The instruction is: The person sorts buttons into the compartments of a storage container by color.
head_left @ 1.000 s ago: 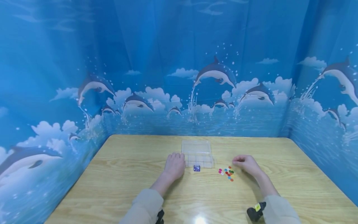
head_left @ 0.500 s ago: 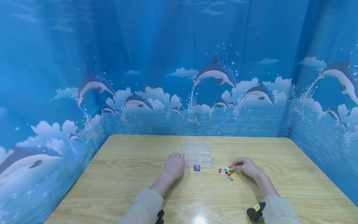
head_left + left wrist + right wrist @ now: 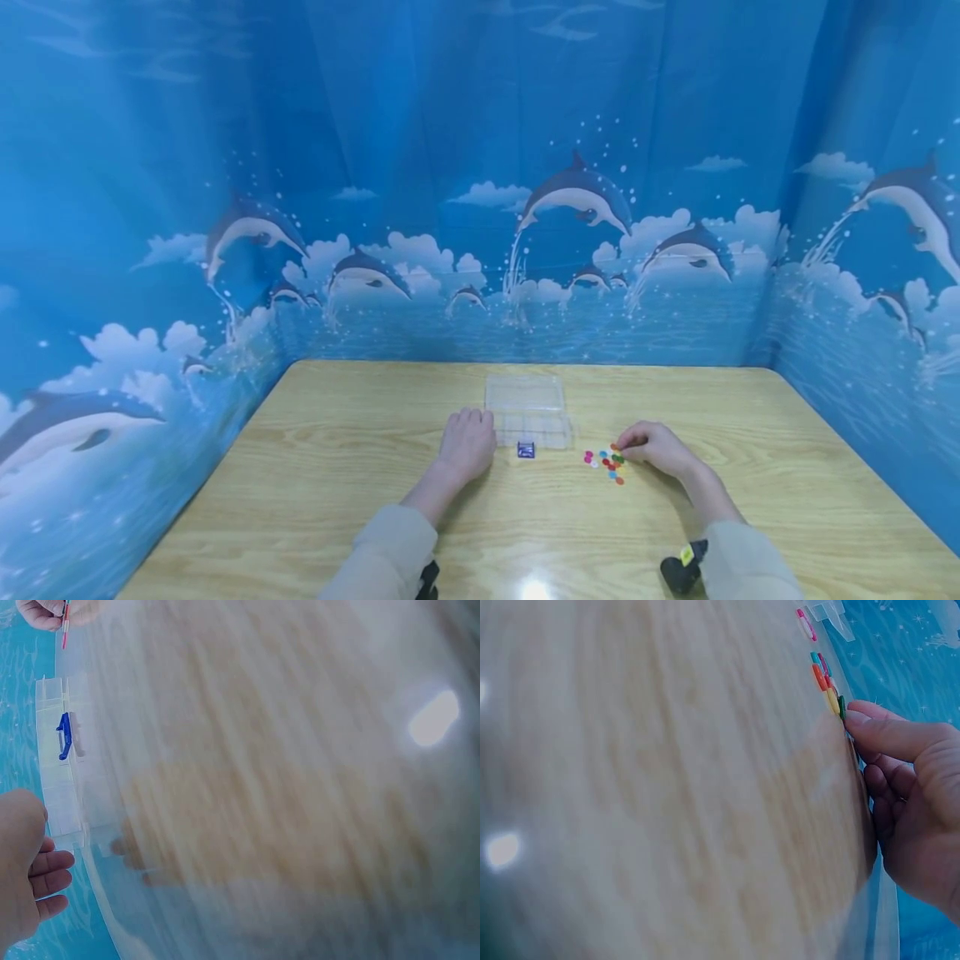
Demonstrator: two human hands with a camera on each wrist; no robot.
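Note:
A clear plastic box (image 3: 534,427) with compartments and its lid (image 3: 525,392) raised stands at the table's middle. Its blue-purple latch (image 3: 527,450) faces the person. My left hand (image 3: 468,446) rests at the box's left end, fingers loosely bent. In the left wrist view, the left hand's fingers (image 3: 52,881) hold nothing. Right of the box lies a loose group of small coloured discs (image 3: 612,467). My right hand (image 3: 660,447) reaches to the group's far right edge. In the right wrist view its thumb touches or nearly touches a green disc (image 3: 841,707); whether it is pinched cannot be told.
The wood-grain table (image 3: 337,467) runs back to a blue dolphin-print curtain (image 3: 420,208), which also hangs at both sides. A bright reflection shows near the table's front. Dark devices (image 3: 684,567) are strapped at the wrists by the sleeves.
My right hand has moved slightly left and toward the person, and its fingertips are now at the discs. The left hand and box have stayed put.

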